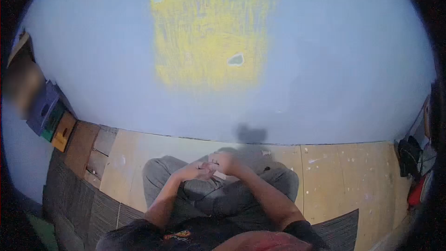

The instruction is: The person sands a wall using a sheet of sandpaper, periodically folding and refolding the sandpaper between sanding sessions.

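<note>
Both of my hands meet above my crossed legs in grey trousers, near the middle of the view. My left hand has its fingers bent towards the other hand. Against it, my right hand is closed, with its fingers pressed together. A small dark item shows between the hands, too small to name. Something pale lies just below the fingers and cannot be made out.
A pale blue wall with a scraped yellow patch stands ahead. Wooden boards and dark ribbed mats cover the floor. Coloured boxes are at left; dark and red items lie at right.
</note>
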`<state>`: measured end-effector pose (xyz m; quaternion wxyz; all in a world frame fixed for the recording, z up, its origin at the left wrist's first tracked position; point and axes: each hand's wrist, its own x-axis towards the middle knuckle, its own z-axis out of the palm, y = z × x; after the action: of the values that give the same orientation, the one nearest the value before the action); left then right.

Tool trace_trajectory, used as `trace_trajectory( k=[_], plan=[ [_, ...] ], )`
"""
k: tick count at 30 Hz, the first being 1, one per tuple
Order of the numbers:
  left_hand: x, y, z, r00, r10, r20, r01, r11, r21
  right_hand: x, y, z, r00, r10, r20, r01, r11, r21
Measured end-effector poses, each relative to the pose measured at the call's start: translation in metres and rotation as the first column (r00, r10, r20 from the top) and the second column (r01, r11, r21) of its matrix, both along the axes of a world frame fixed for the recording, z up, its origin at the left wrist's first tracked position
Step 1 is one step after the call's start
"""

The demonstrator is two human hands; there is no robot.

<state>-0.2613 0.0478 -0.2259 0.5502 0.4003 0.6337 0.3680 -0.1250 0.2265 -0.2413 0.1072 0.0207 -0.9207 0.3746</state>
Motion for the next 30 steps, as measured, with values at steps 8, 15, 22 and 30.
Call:
trace_trajectory(
  k=[8, 15, 22, 30],
  plan=[
    [-0.066, 0.048, 0.058, 0.735, 0.320, -0.598, -0.107, 0.925, 0.365, 0.011, 0.042, -0.003, 0.892, -0.318, 0.320, 0.230, 0.931, 0.284],
    [-0.091, 0.112, 0.324, 0.069, 0.877, -0.475, 0.463, 0.393, 0.794, 0.011, 0.033, -0.010, 0.937, -0.207, 0.282, 0.138, 0.960, 0.246],
    [-0.129, 0.188, 0.428, -0.206, 0.934, -0.291, 0.575, 0.357, 0.736, -0.002, 0.045, -0.066, 0.901, -0.207, 0.381, 0.079, 0.943, 0.324],
    [-0.138, 0.204, 0.283, -0.314, 0.870, -0.380, 0.563, 0.493, 0.663, 0.006, 0.036, -0.090, 0.904, -0.260, 0.339, 0.142, 0.932, 0.334]
  ],
)
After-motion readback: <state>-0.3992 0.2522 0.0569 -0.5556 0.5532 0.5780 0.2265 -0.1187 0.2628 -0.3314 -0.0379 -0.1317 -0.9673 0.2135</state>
